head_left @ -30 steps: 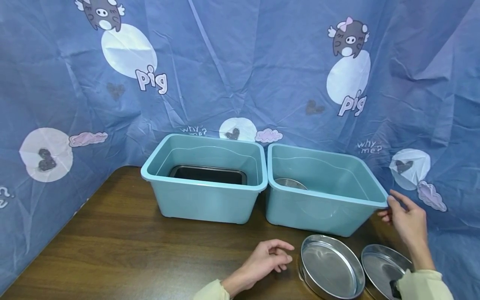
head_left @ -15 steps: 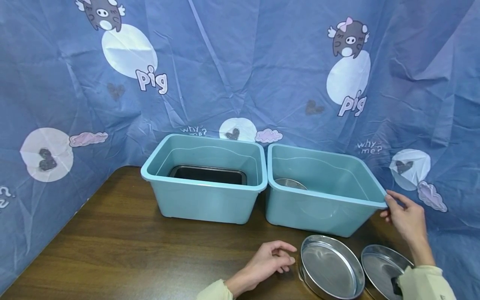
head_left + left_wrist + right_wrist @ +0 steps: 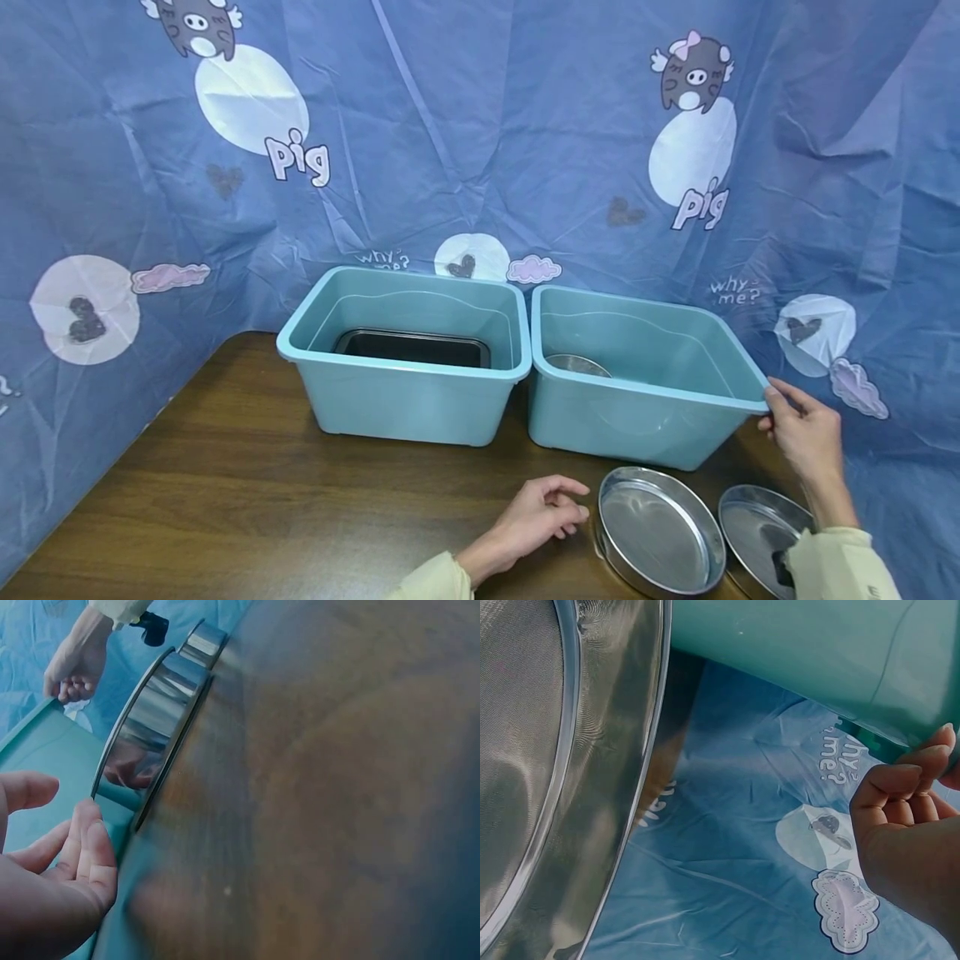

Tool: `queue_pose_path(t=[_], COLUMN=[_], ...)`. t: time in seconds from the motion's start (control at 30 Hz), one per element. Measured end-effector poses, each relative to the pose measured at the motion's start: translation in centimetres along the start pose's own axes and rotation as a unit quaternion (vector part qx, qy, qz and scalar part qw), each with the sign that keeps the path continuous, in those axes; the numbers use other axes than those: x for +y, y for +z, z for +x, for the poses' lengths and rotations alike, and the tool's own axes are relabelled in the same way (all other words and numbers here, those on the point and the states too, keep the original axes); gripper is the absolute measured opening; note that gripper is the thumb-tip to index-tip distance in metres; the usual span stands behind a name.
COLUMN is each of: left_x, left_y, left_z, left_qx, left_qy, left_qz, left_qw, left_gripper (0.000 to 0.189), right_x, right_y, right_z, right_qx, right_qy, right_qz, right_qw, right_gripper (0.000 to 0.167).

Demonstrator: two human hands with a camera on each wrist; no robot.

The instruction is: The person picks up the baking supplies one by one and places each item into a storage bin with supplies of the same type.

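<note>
My right hand (image 3: 810, 433) pinches the front right rim corner of the right-hand teal plastic bin (image 3: 645, 425), its thumb and fingers curled at the edge. My left hand (image 3: 536, 518) hovers with loosely bent fingers just left of a round metal sieve (image 3: 660, 533) and holds nothing. In the left wrist view its fingertips are right by the rim of that sieve (image 3: 150, 712). A second round sieve (image 3: 761, 529) lies further right, partly under my right sleeve; fine mesh shows in the right wrist view's sieve (image 3: 517, 712).
A matching teal bin (image 3: 405, 404) stands left of the first and holds a black rectangular pan (image 3: 412, 348). Inside the right bin, the rim of a round metal piece (image 3: 577, 364) shows. Both bins stand on a brown wooden table (image 3: 262, 500) against a blue printed curtain (image 3: 450, 125).
The whole head view has shifted slightly. The left hand edged a little to the right toward the sieve, and the right hand stays at the bin's corner. The bins and sieves keep their places.
</note>
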State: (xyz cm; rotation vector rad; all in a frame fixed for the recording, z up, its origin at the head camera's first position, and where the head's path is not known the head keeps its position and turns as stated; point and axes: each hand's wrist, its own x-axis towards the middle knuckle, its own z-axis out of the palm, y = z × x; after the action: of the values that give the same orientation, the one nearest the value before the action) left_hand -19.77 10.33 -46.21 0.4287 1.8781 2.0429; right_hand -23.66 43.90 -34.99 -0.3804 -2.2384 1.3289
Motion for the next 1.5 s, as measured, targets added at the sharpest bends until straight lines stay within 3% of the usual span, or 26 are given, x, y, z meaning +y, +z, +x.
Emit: queue_pose_path(t=[0.47,0.77,0.93,1.17,1.5], left_x=[-0.6,-0.3,-0.4,-0.5,-0.4], left_y=[1.4,1.5,1.7,2.0,2.2], left_z=[0.9,1.0,1.1,1.4,1.4], left_qx=[0.004,-0.009,-0.016,-0.016,-0.021], left_qy=[0.033,0.043,0.042,0.041,0.034], left_qz=[0.050,0.063,0.062,0.065,0.027], left_qw=[0.9982,0.9971,0.9970,0.9969,0.9988], left_gripper=[0.025,0.031,0.035,0.039,0.037], right_x=[0.0,0.3,0.3,0.2,0.3], right_y=[0.3,0.3,0.2,0.2,0.1], right_z=[0.1,0.1,0.1,0.0,0.1], right_qx=[0.022,0.017,0.008,0.010,0.017], right_qy=[0.008,0.016,0.018,0.014,0.018], right_qz=[0.040,0.070,0.062,0.064,0.074], right_qw=[0.9989,0.9973,0.9979,0.9978,0.9969], right_gripper=[0.041,0.033,0.044,0.045,0.041])
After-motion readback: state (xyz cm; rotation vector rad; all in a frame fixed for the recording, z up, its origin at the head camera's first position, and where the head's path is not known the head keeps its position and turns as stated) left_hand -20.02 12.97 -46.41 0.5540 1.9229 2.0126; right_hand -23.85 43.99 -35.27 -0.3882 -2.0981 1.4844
